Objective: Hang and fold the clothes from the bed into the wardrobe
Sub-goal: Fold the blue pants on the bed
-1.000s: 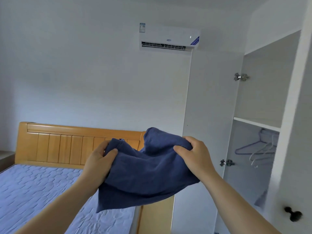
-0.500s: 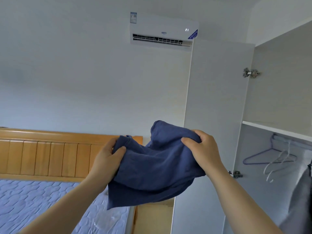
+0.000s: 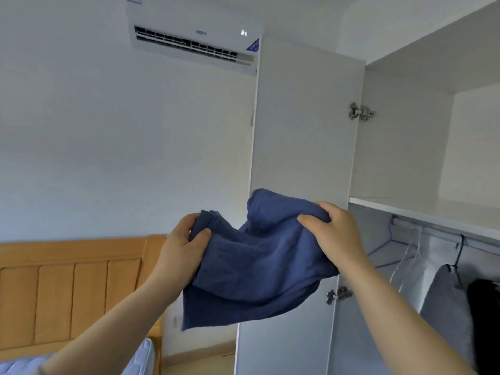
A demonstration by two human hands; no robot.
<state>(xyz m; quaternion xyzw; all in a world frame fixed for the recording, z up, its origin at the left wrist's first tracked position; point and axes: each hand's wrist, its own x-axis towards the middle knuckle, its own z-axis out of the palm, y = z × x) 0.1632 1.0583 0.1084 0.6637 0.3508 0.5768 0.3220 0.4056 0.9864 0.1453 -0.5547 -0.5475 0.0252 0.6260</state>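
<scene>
A folded dark blue garment point(image 3: 254, 269) is held up in front of me at chest height. My left hand point(image 3: 181, 250) pinches its left edge, thumb on top. My right hand point(image 3: 335, 234) grips its upper right corner. The garment hangs in front of the open white wardrobe door point(image 3: 300, 136). To the right, the wardrobe's white shelf point(image 3: 422, 209) lies at about the height of my right hand, with the hanging rail point(image 3: 443, 234) just below it. The bed point(image 3: 140, 358) shows only as a mattress corner at lower left.
On the rail hang a blue hanger point(image 3: 384, 253), clear hangers point(image 3: 408, 261), a grey garment point(image 3: 446, 296) and a black one point(image 3: 484, 307). The wooden headboard point(image 3: 70, 288) stands at left. An air conditioner point(image 3: 194, 41) is mounted high on the wall.
My view has turned right and up toward the wardrobe. The blue garment, held in both hands, has moved right and closer to the shelf. More hanging clothes came into sight.
</scene>
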